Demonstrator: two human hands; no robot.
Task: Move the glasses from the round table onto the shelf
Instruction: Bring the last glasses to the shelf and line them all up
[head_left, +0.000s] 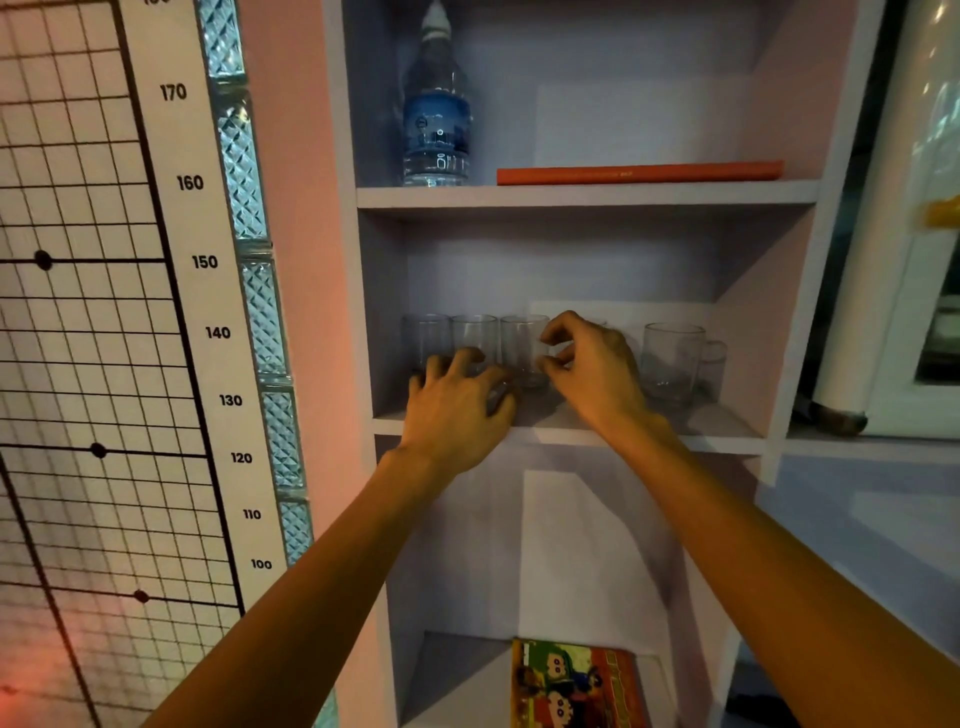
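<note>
Three clear tumblers stand in a row at the back left of the middle shelf. A clear glass mug with a handle stands at the right of the same shelf. My left hand hovers low in front of the two left tumblers, fingers spread, gripping nothing. My right hand is just right of the third tumbler, fingers curled and apart, fingertips at its side. It hides the shelf space behind it. The round table is out of view.
A water bottle and a flat orange book sit on the shelf above. A comic book lies on the shelf below. A height chart, wire grid and glass blocks line the left wall.
</note>
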